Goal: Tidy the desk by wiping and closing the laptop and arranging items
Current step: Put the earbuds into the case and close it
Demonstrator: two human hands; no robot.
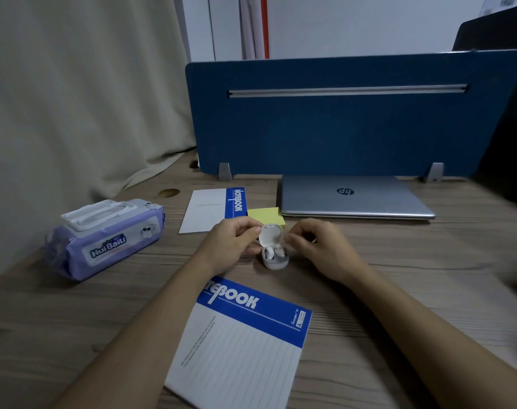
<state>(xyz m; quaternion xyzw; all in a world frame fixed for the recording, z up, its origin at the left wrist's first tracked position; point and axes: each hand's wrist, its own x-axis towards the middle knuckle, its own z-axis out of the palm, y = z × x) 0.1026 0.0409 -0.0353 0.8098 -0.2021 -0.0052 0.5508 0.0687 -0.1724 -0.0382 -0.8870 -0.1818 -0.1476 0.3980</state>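
A white earbud case (273, 255) stands with its lid up in the middle of the wooden desk (398, 276), one earbud visible inside. My left hand (232, 246) grips the case's left side, thumb against the lid. My right hand (319, 246) hovers just right of the case, fingers curled and pinched; whether it holds anything I cannot tell. A silver laptop (354, 199) lies closed at the back. One blue-and-white notebook (239, 340) lies near me, another notebook (213, 209) farther back, with a yellow sticky-note pad (266, 215) beside it.
A purple pack of wet wipes (107, 237) sits at the left of the desk. A blue divider panel (340, 119) stands behind the laptop. A beige curtain hangs at the left, and a dark object fills the far right edge.
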